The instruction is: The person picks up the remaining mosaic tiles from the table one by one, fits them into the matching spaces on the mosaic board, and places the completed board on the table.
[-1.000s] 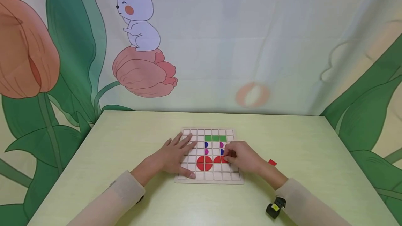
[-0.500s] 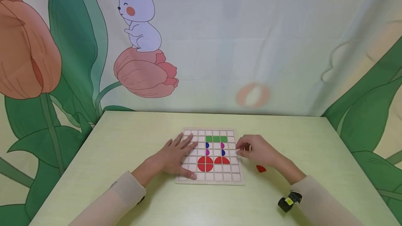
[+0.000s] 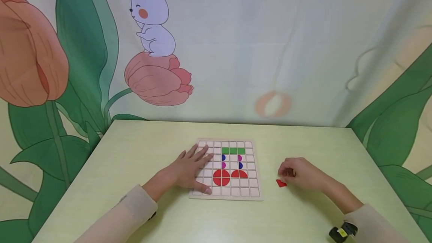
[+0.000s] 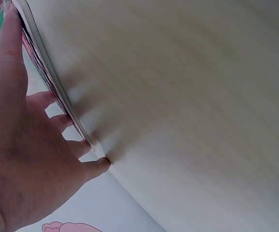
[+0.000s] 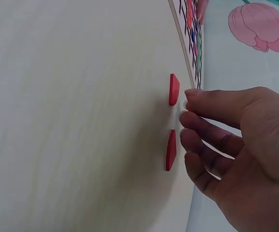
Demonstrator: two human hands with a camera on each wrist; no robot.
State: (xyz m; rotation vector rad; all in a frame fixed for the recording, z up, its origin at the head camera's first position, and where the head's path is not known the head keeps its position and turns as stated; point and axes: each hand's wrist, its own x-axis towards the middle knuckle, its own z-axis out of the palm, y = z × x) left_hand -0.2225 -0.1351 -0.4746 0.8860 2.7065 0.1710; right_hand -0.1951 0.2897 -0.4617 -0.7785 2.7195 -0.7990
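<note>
My left hand [image 3: 186, 170] lies with fingers spread on the left side of a wooden grid board [image 3: 244, 192]. Set into the grid are green squares [image 3: 233, 150], small blue and magenta half-rounds, a full red circle [image 3: 221, 177] of quarter pieces, and a red half circle [image 3: 239, 174]. To the right of the board, my right hand [image 3: 300, 173] hovers low by a red quarter piece [image 3: 281, 183]. The right wrist view shows two red pieces on the table, one near the thumb [image 5: 174, 90] and another red piece [image 5: 171, 151] below the fingers; nothing is between the loosely bent fingers.
The pale table [image 3: 162, 216] carries the board near its middle. Behind its far edge hangs a cloth backdrop [image 3: 216, 48] printed with a rabbit and tulips. A black wrist device [image 3: 342, 232] sits at the right sleeve.
My right hand has left the red half circle on the board and moved right to the loose red pieces. The left hand stays on the board. The view has shifted slightly.
</note>
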